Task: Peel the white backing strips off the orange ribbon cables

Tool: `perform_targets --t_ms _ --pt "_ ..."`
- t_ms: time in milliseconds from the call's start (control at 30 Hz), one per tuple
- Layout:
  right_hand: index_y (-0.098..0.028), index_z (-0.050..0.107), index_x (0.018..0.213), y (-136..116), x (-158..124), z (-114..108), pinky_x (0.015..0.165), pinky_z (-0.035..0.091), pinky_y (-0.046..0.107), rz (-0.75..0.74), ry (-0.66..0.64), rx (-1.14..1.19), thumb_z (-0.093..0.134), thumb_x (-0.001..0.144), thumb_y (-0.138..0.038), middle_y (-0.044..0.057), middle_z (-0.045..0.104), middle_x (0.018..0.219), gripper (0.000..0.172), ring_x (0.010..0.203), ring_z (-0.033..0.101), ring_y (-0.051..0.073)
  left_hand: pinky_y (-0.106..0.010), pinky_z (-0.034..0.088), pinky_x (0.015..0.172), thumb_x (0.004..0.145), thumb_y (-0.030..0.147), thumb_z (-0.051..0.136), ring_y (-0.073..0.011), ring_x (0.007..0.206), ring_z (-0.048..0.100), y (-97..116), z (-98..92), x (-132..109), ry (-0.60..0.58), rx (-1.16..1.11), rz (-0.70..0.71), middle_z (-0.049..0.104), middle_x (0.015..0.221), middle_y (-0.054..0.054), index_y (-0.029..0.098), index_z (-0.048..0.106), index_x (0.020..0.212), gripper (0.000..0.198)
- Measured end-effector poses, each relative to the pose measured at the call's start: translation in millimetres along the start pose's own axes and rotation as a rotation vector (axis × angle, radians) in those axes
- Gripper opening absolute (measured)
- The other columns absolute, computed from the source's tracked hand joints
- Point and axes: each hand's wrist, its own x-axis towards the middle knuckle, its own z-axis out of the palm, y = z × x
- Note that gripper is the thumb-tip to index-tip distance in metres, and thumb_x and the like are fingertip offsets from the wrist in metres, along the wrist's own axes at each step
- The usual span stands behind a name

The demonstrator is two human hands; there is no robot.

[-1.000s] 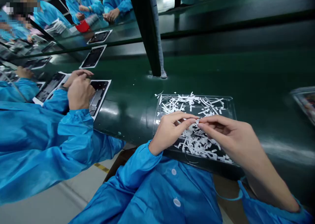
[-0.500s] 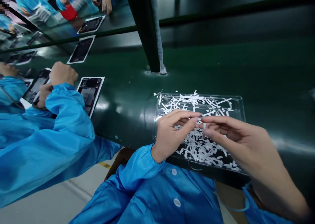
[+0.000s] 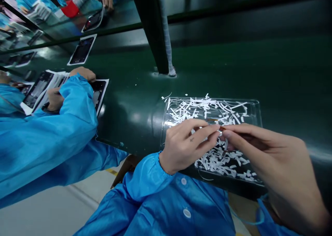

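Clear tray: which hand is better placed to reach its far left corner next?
Probably the left hand: it lies nearer that corner of the tray; the right hand is farther right. Both hands seem to pinch a small brownish piece.

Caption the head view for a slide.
Left hand and right hand meet at a small piece above a clear tray of white scraps.

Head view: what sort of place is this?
Likely an electronics assembly floor: a long, glossy green worktop, flat black rectangular device-like units with white borders spaced along it, and co-workers in bright-blue fabric smocks.
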Motion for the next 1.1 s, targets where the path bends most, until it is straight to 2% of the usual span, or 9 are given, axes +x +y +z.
perform_targets --t_ms 267,400,567,667,733,867,967,1033,1100 --pt "-0.034 0.078 0.102 11.4 1.9 -3.0 0.057 0.050 0.025 -0.104 -0.101 -0.080 0.072 0.089 -0.043 -0.002 0.073 0.079 0.017 0.066 0.064 0.014 -0.026 0.061 0.071 0.097 0.020 0.061 -0.0130 0.084 0.070 -1.0 4.7 -1.7 -0.025 0.057 -0.036 0.073 0.096 -0.004 0.019 0.069 0.107 0.012" --pt "-0.035 0.077 0.101 13.0 2.3 0.4 0.059 0.051 0.026 -0.130 -0.127 -0.092 0.070 0.090 -0.043 -0.002 0.072 0.078 0.016 0.067 0.064 0.014 -0.024 0.057 0.064 0.096 0.018 0.060 -0.0118 0.075 0.067 -0.7 7.2 -0.7 -0.039 0.104 -0.037 0.070 0.092 -0.004 0.017 0.067 0.099 0.008" --pt "-0.031 0.077 0.100 14.2 3.1 -0.3 0.059 0.052 0.028 -0.084 -0.142 -0.080 0.069 0.090 -0.048 0.000 0.073 0.079 0.021 0.067 0.065 0.016 -0.022 0.052 0.059 0.098 0.021 0.057 -0.0098 0.071 0.063 -7.9 8.4 -3.4 -0.092 0.075 -0.078 0.067 0.093 -0.004 0.018 0.062 0.096 0.006" --pt "-0.031 0.077 0.102 14.7 3.4 -8.5 0.062 0.051 0.029 -0.057 -0.109 -0.116 0.069 0.089 -0.050 0.001 0.076 0.090 0.025 0.075 0.068 0.018 -0.023 0.050 0.059 0.098 0.019 0.056 -0.0100 0.073 0.063 -19.5 0.8 -5.8 -0.141 0.073 -0.182 0.067 0.097 -0.003 0.018 0.062 0.096 0.007" --pt "-0.030 0.077 0.102 14.6 4.3 -14.1 0.062 0.049 0.029 -0.035 -0.097 -0.142 0.068 0.088 -0.053 0.002 0.076 0.092 0.028 0.077 0.068 0.019 -0.024 0.052 0.065 0.098 0.014 0.052 -0.0112 0.080 0.065 -26.6 -6.9 -4.8 -0.167 -0.003 -0.295 0.067 0.100 -0.004 0.018 0.064 0.100 0.013" --pt "-0.030 0.077 0.100 11.9 7.8 -15.4 0.063 0.049 0.029 -0.038 -0.132 -0.149 0.066 0.089 -0.055 0.002 0.076 0.090 0.029 0.079 0.068 0.020 -0.029 0.059 0.085 0.098 0.013 0.054 -0.0167 0.108 0.067 -26.5 -15.9 4.6 -0.262 -0.413 -0.400 0.067 0.122 -0.008 0.023 0.063 0.127 0.032" --pt "-0.031 0.077 0.098 9.6 8.9 -11.6 0.065 0.051 0.029 -0.082 -0.184 -0.140 0.066 0.088 -0.055 0.002 0.076 0.092 0.028 0.078 0.067 0.019 -0.029 0.059 0.083 0.099 0.023 0.061 -0.0167 0.104 0.068 -18.5 -13.6 12.0 -0.325 -0.562 -0.394 0.073 0.113 -0.006 0.024 0.071 0.113 0.017" --pt "-0.031 0.077 0.098 9.4 8.4 -11.3 0.066 0.053 0.029 -0.082 -0.215 -0.141 0.066 0.088 -0.055 0.002 0.076 0.092 0.028 0.079 0.069 0.020 -0.028 0.059 0.079 0.099 0.024 0.061 -0.0149 0.096 0.069 -16.3 -11.9 14.8 -0.289 -0.557 -0.379 0.075 0.100 -0.004 0.022 0.075 0.100 0.013" --pt "-0.031 0.077 0.096 10.4 7.7 -13.3 0.066 0.053 0.029 -0.065 -0.226 -0.156 0.068 0.087 -0.056 0.002 0.076 0.095 0.029 0.080 0.070 0.020 -0.027 0.058 0.078 0.099 0.022 0.063 -0.0133 0.093 0.068 -18.6 -12.9 16.2 -0.223 -0.527 -0.365 0.075 0.098 -0.003 0.022 0.075 0.099 0.012"
